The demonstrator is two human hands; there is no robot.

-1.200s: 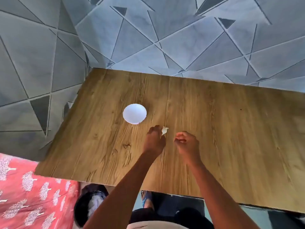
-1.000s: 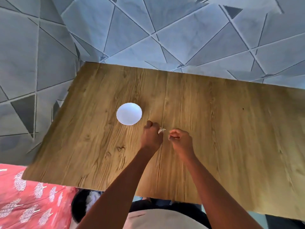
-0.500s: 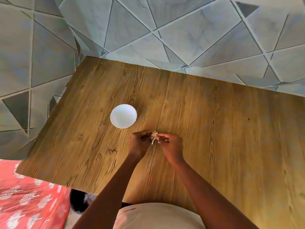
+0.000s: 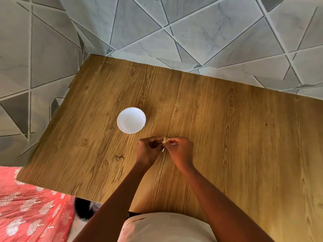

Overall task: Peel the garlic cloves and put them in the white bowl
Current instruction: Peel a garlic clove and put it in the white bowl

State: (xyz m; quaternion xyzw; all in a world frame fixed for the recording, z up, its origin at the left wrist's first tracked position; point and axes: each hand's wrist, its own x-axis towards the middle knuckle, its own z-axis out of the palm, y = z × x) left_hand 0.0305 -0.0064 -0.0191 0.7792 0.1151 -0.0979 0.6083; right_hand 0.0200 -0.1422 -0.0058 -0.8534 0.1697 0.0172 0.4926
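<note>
A small garlic clove [image 4: 165,140] is pinched between the fingertips of both hands above the wooden table [image 4: 227,137]. The left hand [image 4: 148,151] is curled around it from one side, and the right hand [image 4: 180,151] is curled around it from the other, so that the two hands meet at the clove. A thin strip of skin is seen hanging below it. The white bowl [image 4: 131,120] is set on the table near the hands, apart from them, on the far left side. Red patterned cloth [image 4: 26,210] is seen beside the table.
</note>
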